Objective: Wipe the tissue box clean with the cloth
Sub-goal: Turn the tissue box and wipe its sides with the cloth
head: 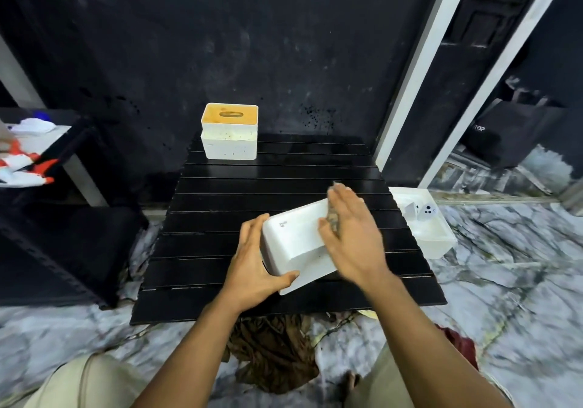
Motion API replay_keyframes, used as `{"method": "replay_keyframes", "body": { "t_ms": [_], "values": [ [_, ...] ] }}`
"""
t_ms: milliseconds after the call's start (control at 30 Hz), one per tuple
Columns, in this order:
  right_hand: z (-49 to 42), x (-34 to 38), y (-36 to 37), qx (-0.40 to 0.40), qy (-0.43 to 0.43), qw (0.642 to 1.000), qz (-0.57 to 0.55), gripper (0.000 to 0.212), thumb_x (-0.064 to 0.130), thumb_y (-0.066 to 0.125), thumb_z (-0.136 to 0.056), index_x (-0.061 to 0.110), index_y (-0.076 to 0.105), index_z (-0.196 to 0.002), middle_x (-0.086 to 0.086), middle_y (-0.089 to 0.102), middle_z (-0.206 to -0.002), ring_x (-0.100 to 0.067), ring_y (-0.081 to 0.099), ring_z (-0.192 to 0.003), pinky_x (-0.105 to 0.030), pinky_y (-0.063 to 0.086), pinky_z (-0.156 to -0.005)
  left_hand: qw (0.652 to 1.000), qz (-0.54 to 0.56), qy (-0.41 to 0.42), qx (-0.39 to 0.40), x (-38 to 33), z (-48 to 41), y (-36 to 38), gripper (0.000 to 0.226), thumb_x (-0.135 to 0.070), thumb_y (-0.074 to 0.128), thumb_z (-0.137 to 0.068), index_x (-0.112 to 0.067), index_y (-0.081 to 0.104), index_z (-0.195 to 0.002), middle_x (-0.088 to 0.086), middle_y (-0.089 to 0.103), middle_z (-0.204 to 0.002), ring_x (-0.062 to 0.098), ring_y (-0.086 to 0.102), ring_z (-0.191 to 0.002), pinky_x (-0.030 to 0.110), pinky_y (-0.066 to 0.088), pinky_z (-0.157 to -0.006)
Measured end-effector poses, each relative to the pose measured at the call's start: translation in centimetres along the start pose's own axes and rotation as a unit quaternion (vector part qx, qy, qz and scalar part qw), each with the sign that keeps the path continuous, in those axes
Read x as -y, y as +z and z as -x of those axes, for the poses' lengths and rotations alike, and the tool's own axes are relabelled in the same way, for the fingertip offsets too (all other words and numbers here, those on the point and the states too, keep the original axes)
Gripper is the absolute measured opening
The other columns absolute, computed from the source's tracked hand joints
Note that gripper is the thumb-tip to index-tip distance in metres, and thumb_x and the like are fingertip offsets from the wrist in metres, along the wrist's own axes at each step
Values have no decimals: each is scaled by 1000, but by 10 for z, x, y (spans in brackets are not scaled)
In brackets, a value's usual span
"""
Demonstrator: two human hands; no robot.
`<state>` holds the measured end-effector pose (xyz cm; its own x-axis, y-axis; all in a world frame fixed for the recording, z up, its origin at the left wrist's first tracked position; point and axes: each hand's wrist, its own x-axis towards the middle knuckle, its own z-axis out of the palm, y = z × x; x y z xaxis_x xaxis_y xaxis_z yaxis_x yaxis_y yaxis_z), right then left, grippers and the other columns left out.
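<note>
A white tissue box (295, 234) lies tilted on the near part of a black slatted table (252, 180), with its plain base facing up. My left hand (255, 265) grips the box's left end, thumb along the near edge. My right hand (353, 240) lies flat and blurred over the box's right end. It presses a small dark patterned cloth (332, 218) against the box, and only a sliver of the cloth shows under the fingers.
Two more white tissue boxes (230, 133) are stacked at the table's far left corner, speckled, with an orange-stained lid on top. A white tray (438, 243) sits on the marble floor to the right. A brown rag (271, 351) lies under the table's near edge. A black shelf (63, 249) stands to the left.
</note>
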<state>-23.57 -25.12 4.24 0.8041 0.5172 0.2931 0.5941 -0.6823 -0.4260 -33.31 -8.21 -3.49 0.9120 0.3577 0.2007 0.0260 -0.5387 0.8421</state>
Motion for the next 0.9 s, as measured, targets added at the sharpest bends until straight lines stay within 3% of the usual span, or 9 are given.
{"method": "replay_keyframes", "body": {
  "t_ms": [100,167,333,367,467,567,700,800,900],
  "values": [
    [20,31,9,74,-144,987,-8,72,61,30,-95,19,26,-153,5,19,-162,-6,6,-150,-33,7,-123,1000,23,0,1,-1,2,1,114,-54,82,-55,-29,24,-149,-18,29,-134,0,47,-118,21,45,-93],
    [18,31,12,98,-152,983,-11,76,67,23,-94,21,24,-154,7,13,-163,-5,1,-150,-34,6,-123,1000,30,0,-1,-1,3,0,113,-56,81,-55,-28,24,-150,-18,30,-134,-2,47,-119,19,45,-93],
    [-13,9,6,64,81,993,55,72,53,31,-92,20,18,-155,-10,2,-164,-28,-2,-151,-45,4,-122,1000,14,-6,-6,-3,5,1,112,-44,89,-57,-37,22,-146,-24,25,-133,-14,38,-116,12,36,-89],
    [-14,14,6,63,82,993,57,73,50,33,-91,17,18,-154,-13,6,-163,-30,2,-150,-46,7,-122,1000,14,-5,-8,-4,5,1,111,-44,89,-57,-38,22,-145,-25,24,-132,-17,36,-116,10,35,-87],
    [1,37,9,71,-114,991,19,72,39,40,-85,11,29,-151,-9,30,-157,-24,15,-149,-39,7,-122,999,30,6,-10,-7,5,1,109,-41,90,-57,-40,24,-144,-24,29,-130,-15,39,-117,8,38,-86],
    [15,37,4,154,-209,964,-53,72,26,52,-91,20,20,-155,8,9,-164,-3,-4,-149,-28,-4,-123,999,34,25,-7,-3,5,1,106,-39,89,-59,-37,27,-145,-16,35,-130,-9,40,-122,4,37,-91],
    [-3,-2,-20,190,-78,974,-100,68,21,53,-91,38,26,-150,15,-18,-161,-4,-21,-146,-32,-10,-121,1000,11,-1,-13,-2,8,0,112,-42,91,-58,-35,23,-147,-22,26,-131,-14,36,-115,2,30,-88],
    [-16,-13,-25,163,-48,983,-65,52,22,53,-94,43,44,-141,13,9,-163,-5,-2,-150,-34,-2,-123,1000,-8,-7,-1,-2,4,0,114,-42,90,-57,-34,21,-147,-21,25,-133,-2,38,-116,17,38,-93],
    [-13,0,-19,119,-147,981,-36,40,41,55,-95,33,55,-134,15,34,-155,-2,18,-147,-28,14,-121,1000,-13,-7,21,-1,0,-4,115,-51,86,-53,-34,22,-147,-19,26,-132,4,44,-116,27,44,-95]
  ]
}}
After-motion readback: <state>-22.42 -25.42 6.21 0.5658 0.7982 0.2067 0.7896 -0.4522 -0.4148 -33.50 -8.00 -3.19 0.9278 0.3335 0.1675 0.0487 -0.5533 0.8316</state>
